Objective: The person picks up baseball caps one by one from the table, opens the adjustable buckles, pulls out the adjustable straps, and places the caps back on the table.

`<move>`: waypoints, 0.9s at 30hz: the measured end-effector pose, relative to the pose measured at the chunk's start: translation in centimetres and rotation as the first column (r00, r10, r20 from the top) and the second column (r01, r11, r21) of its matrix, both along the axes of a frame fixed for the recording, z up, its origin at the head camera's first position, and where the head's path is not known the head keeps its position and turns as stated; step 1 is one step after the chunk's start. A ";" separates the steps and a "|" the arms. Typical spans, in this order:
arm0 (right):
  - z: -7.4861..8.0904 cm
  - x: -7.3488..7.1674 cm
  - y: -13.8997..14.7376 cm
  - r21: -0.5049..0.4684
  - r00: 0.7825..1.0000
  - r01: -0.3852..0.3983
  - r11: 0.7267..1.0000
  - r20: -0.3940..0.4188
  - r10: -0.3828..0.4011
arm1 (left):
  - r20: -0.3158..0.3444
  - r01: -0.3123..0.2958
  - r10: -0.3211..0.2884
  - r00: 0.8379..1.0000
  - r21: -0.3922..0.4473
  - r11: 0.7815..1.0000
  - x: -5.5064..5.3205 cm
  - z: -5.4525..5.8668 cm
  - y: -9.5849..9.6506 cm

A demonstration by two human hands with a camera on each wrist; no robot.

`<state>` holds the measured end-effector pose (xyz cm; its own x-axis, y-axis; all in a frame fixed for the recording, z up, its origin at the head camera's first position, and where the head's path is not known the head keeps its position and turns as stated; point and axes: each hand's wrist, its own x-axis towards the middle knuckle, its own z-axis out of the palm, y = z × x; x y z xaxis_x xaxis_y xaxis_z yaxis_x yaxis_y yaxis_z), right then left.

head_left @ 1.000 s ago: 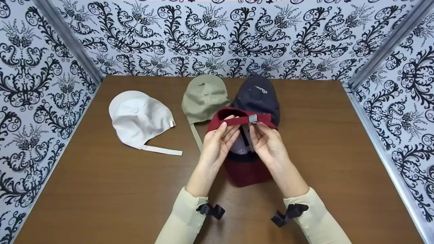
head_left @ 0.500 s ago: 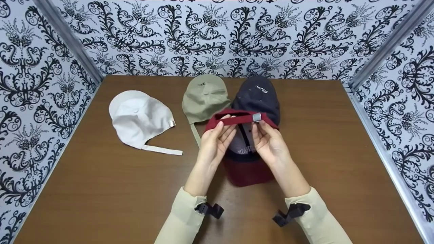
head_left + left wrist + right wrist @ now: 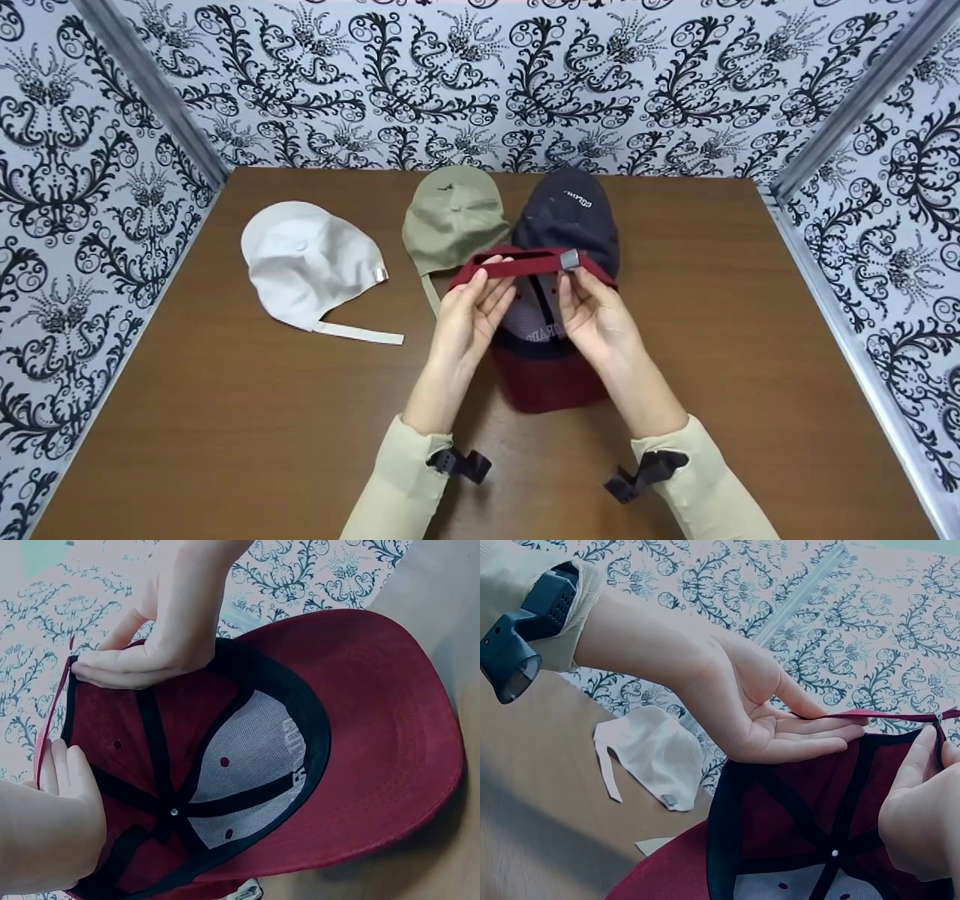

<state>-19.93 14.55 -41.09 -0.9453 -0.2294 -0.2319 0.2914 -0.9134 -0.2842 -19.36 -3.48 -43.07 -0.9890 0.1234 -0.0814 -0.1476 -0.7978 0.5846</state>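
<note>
A dark red baseball cap (image 3: 551, 382) is held with its inside facing me and its brim toward me. My left hand (image 3: 466, 319) pinches the cap's red back strap (image 3: 525, 265) between thumb and fingers. At the strap's right end, my right hand (image 3: 600, 319) pinches by the silver buckle (image 3: 570, 259). The left wrist view shows the black-taped lining, a pale mesh front panel (image 3: 255, 735) and the red brim (image 3: 390, 727). In the right wrist view the strap (image 3: 847, 714) runs taut from the left thumb (image 3: 799, 697) to the right fingers.
Behind the red cap lie an olive cap (image 3: 454, 217) and a navy cap (image 3: 570, 210), both partly covered by it. A white cap (image 3: 307, 262) with its strap undone lies to the left on the brown table (image 3: 225, 420). Patterned walls (image 3: 480, 82) enclose the table.
The strap end that stuck out past the buckle a second ago no longer shows there. The buckle and right hand have shifted slightly right, the left hand slightly left.
</note>
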 end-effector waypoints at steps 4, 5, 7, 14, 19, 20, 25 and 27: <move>0.0 0.0 0.0 -0.018 1.000 -0.011 1.000 0.012 0.012 | -0.003 0.005 -0.005 1.000 0.001 1.000 0.0 -0.1 -0.2; 0.1 0.0 0.1 -0.024 1.000 -0.014 1.000 0.016 0.014 | -0.002 0.005 -0.005 1.000 0.001 1.000 0.0 -0.1 -0.3; 0.1 0.0 0.1 -0.031 0.999 -0.018 0.999 0.026 0.018 | 0.002 0.004 -0.004 1.000 -0.002 1.000 0.0 0.0 -0.3; 0.0 -0.1 0.1 -0.043 0.998 -0.015 0.999 0.065 0.017 | 0.013 0.004 -0.004 1.000 0.013 1.000 0.0 -0.1 -0.6; 0.1 -0.2 0.1 -0.050 0.998 -0.010 0.999 0.067 0.013 | 0.018 0.004 -0.005 1.000 0.028 1.000 -0.1 -0.2 -0.7; 0.1 -0.2 0.1 -0.053 0.998 -0.009 0.999 0.067 0.012 | 0.019 0.004 -0.005 1.000 0.029 1.000 -0.1 -0.2 -0.8; 0.1 -0.2 0.1 -0.054 0.998 -0.006 0.999 0.067 0.010 | 0.020 0.009 -0.010 1.000 0.029 1.000 -0.1 -0.3 -0.9; 0.2 -0.2 0.2 -0.054 0.998 -0.006 0.999 0.065 0.010 | 0.021 0.012 -0.012 1.000 0.027 1.000 -0.2 -0.3 -1.0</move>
<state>-20.10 14.70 -40.94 -0.9267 -0.2506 -0.2802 0.3149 -0.9245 -0.2147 -19.53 -4.46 -43.39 -0.9856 0.1378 -0.0983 -0.1692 -0.8114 0.5595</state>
